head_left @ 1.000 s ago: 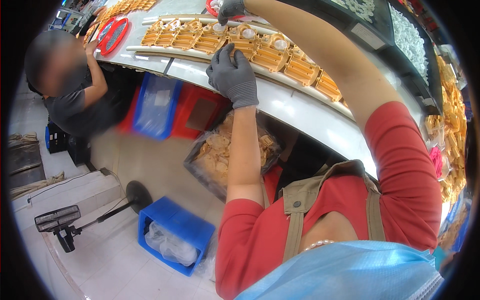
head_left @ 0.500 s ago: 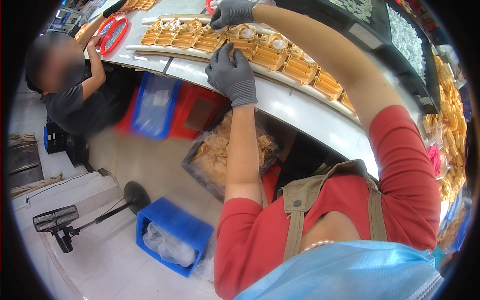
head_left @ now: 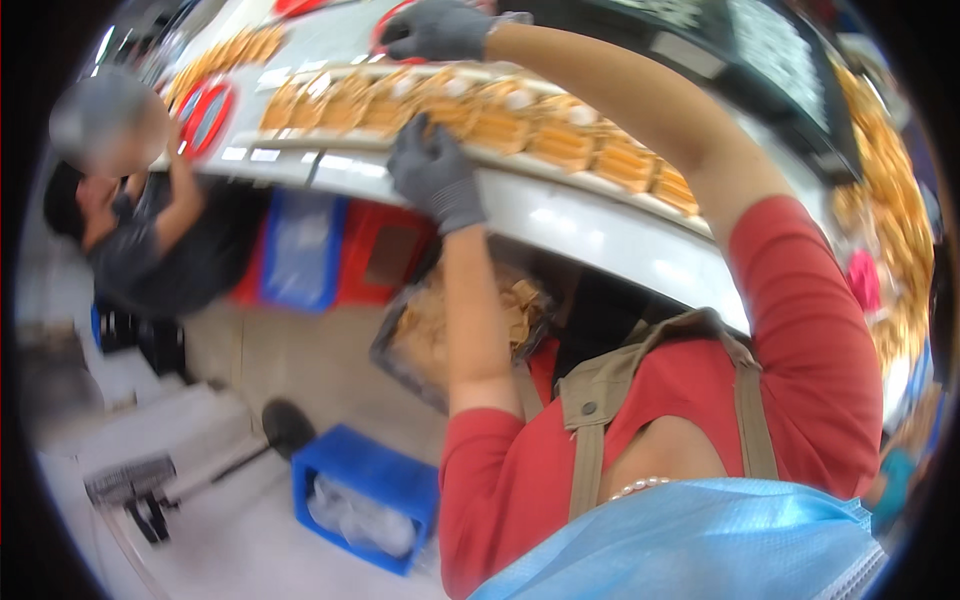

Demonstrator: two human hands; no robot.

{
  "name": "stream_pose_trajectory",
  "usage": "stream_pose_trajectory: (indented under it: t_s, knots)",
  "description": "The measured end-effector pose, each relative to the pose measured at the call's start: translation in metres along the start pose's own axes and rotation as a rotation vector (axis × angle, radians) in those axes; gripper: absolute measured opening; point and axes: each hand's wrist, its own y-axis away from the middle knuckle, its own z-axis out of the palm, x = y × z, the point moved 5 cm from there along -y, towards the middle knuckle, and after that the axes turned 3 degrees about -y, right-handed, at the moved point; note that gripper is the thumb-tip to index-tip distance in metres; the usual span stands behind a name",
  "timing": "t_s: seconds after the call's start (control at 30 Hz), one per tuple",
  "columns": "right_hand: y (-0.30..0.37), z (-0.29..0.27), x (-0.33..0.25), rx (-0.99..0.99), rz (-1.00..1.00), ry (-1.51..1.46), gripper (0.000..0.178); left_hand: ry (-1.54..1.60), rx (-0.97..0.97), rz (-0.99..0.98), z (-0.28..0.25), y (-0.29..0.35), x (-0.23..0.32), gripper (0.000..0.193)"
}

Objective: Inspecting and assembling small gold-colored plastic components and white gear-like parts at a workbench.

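Observation:
Both of my hands wear grey gloves. My left hand (head_left: 436,178) is at the near edge of a row of yellow plastic housings (head_left: 500,122), its fingers curled in and its fingertips next to one housing. Whatever may be inside those fingers is hidden. Beyond the row, my right hand (head_left: 440,30) reaches over the rim of a red round dish (head_left: 392,22); its fingers are blurred. White round pieces show in several housings. The row sits between pale rails (head_left: 350,142) on the white table (head_left: 570,220).
Black trays of white and clear small parts (head_left: 785,65) stand far right, by heaped yellow parts (head_left: 885,220). A co-worker (head_left: 150,215) sits left near red dishes (head_left: 208,120). Below are a bin of yellow parts (head_left: 410,335), a blue crate (head_left: 365,460) and a fan (head_left: 130,480).
My right hand has left the housings and moved farther away, left to the red dish. My left hand has shifted slightly left and nearer to me. The whole view has tilted and blurred.

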Motion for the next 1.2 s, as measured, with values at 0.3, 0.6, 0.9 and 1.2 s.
stream_pose_trajectory:
  t_s: [0.3,0.6,0.9,1.2]
  knots:
    - [0.161,-0.273,0.057,0.411,0.622,0.251,0.028,0.029,0.086,-0.022,-0.017,-0.002,-0.042,0.026]
    - [0.342,-0.353,0.257,0.013,0.889,0.498,0.092,0.069,0.094,0.026,-0.011,-0.002,-0.015,0.025]
    - [0.391,-0.341,0.377,-0.575,1.135,0.186,0.072,0.048,0.058,-0.009,0.016,-0.007,0.000,0.025]
    - [0.315,-0.266,0.271,-0.514,0.818,0.451,0.039,-0.057,0.196,0.052,-0.030,0.007,-0.007,0.024]
